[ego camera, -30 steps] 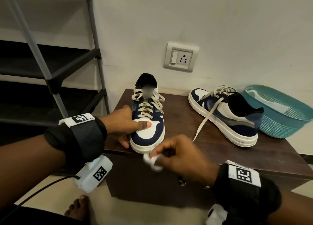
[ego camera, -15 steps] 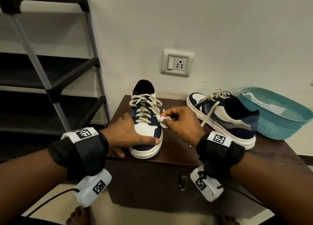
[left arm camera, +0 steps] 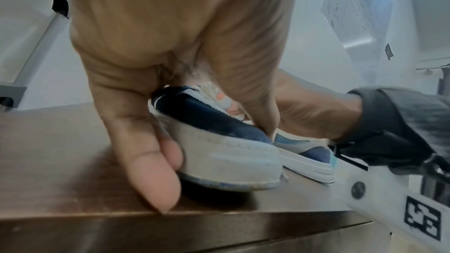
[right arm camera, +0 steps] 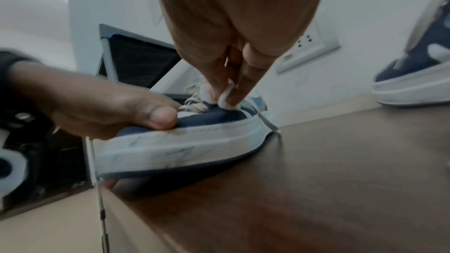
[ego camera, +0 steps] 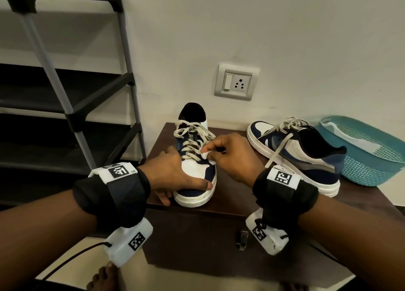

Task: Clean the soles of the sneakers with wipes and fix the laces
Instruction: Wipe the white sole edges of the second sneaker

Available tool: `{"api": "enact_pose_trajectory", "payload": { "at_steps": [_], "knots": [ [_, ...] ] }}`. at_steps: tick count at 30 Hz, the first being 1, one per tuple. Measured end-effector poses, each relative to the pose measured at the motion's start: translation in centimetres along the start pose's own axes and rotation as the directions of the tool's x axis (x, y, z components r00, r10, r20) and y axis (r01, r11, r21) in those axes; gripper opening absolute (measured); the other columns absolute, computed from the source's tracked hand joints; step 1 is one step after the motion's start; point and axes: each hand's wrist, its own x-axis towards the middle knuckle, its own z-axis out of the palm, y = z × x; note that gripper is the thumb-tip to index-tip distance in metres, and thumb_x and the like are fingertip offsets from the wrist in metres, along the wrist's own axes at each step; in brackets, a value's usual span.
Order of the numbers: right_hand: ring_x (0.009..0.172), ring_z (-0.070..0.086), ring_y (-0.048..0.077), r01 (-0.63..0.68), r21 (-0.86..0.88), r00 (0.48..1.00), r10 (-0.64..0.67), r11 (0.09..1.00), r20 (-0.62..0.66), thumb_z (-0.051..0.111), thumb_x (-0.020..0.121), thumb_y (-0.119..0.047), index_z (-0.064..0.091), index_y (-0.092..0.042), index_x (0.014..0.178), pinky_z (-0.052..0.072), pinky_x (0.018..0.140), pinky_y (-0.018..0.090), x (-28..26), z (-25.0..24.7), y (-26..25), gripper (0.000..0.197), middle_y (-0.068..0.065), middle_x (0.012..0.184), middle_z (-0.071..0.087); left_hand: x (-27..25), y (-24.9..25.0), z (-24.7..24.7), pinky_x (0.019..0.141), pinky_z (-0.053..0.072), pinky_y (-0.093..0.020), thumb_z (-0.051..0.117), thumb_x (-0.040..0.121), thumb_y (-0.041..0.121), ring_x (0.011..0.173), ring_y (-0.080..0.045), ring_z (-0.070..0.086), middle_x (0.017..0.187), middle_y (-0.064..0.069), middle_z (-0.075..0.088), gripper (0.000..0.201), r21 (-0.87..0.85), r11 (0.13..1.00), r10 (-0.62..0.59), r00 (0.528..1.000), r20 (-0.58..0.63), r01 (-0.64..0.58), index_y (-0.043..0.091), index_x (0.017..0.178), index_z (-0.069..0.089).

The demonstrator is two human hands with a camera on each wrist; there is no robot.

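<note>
Fingers (right arm camera: 233, 84) of right hand (ego camera: 230, 157) pinch a white wipe (ego camera: 207, 157) against the near sneaker (ego camera: 195, 172); left hand (ego camera: 173, 172) grips its toe, thumb across; second sneaker (ego camera: 302, 155) lies beside.

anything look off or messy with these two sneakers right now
Yes. The second sneaker has a loose lace trailing down its side onto the cabinet top, unlike the first sneaker. The first sneaker's white sole shows dark scuff streaks. The right hand pinches a wipe at its upper, not the sole.
</note>
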Motion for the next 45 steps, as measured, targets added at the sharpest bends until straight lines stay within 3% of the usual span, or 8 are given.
{"api": "enact_pose_trajectory", "payload": {
  "at_steps": [3,7,12,25,32,37,41,45],
  "knots": [
    [0.091,0.067,0.002,0.09,-0.054,0.995,-0.087,0.994,0.056,0.069,0.088,-0.004,0.079,-0.023,0.091,0.055,0.084,0.021,-0.5,0.1,-0.2,0.022,-0.011,0.097,0.074,0.1,-0.1,0.0,0.048,0.06,-0.037,0.093,0.047,0.067,0.061,-0.024,0.075,0.135,-0.009,0.042,0.128,0.007,1.0,-0.013,1.0,0.006,0.013,0.029,0.149,0.025],
    [0.086,0.069,0.003,-0.057,-0.117,0.998,0.06,0.991,0.017,0.068,0.088,-0.003,0.08,-0.022,0.09,0.059,0.087,0.03,0.0,-1.0,1.4,0.023,-0.007,0.095,0.076,0.1,-0.2,-0.1,0.05,0.061,-0.039,0.093,0.047,0.067,0.061,-0.025,0.075,0.136,-0.008,0.042,0.128,-0.004,1.0,-0.007,1.0,0.006,0.007,0.031,0.149,0.025],
    [0.077,0.072,0.006,-0.16,0.147,0.987,0.161,0.976,0.009,0.072,0.083,-0.002,0.079,-0.02,0.078,0.062,0.081,0.037,-1.8,0.1,1.0,0.02,-0.01,0.076,0.076,0.1,-0.4,-0.1,0.049,0.061,-0.038,0.093,0.046,0.066,0.065,-0.027,0.075,0.133,-0.006,0.043,0.126,0.005,1.0,-0.01,1.0,0.016,0.01,0.032,0.148,0.025],
    [0.068,0.073,0.021,-0.404,0.267,0.91,0.415,0.875,0.017,0.073,0.084,-0.006,0.074,-0.013,0.083,0.062,0.08,0.047,-2.8,0.6,1.5,0.007,0.007,0.074,0.075,0.1,-0.3,-0.2,0.051,0.062,-0.041,0.094,0.045,0.065,0.073,-0.029,0.075,0.137,-0.005,0.04,0.128,-0.032,0.999,-0.011,0.999,0.04,0.012,0.032,0.149,0.027],
    [0.067,0.07,0.015,-0.355,0.225,0.861,0.224,0.907,0.456,0.068,0.087,0.005,0.075,-0.009,0.086,0.059,0.065,0.026,-7.6,-1.0,-1.0,0.016,0.013,0.083,0.076,-0.4,0.0,0.0,0.05,0.061,-0.04,0.091,0.053,0.066,0.073,-0.028,0.074,0.136,-0.005,0.039,0.123,-0.018,1.0,-0.006,1.0,0.014,0.006,0.026,0.149,0.025],
    [0.062,0.068,0.019,-0.354,0.316,0.934,0.315,0.88,0.168,0.064,0.084,0.014,0.071,0.008,0.093,0.059,0.061,0.027,-6.5,-4.1,0.3,0.013,0.021,0.083,0.073,-1.2,0.4,0.8,0.048,0.061,-0.038,0.085,0.039,0.081,0.116,-0.023,0.053,0.147,-0.002,0.027,0.147,0.07,0.997,-0.026,0.999,-0.046,0.029,0.03,0.154,0.008],
    [0.059,0.067,0.012,-0.346,0.334,0.938,0.31,0.877,0.157,0.063,0.084,0.017,0.069,0.014,0.097,0.057,0.057,0.021,-6.4,-5.2,0.3,0.014,0.012,0.078,0.07,-1.1,0.7,1.0,0.052,0.062,-0.037,0.089,0.038,0.075,0.131,-0.026,0.041,0.149,-0.003,0.023,0.152,0.109,0.994,0.004,0.996,-0.084,0.005,0.031,0.154,0.002],
    [0.072,0.072,0.026,-0.28,0.314,0.96,0.263,0.907,0.096,0.064,0.085,0.013,0.071,0.009,0.095,0.061,0.064,0.026,-5.4,-5.8,-0.3,0.013,0.016,0.083,0.073,-0.4,-0.2,0.0,0.082,0.062,-0.037,0.091,0.029,0.07,0.13,-0.02,0.048,0.144,0.006,0.039,0.156,0.007,0.992,0.127,0.988,-0.092,-0.127,0.036,0.153,0.003]
  ]
}}
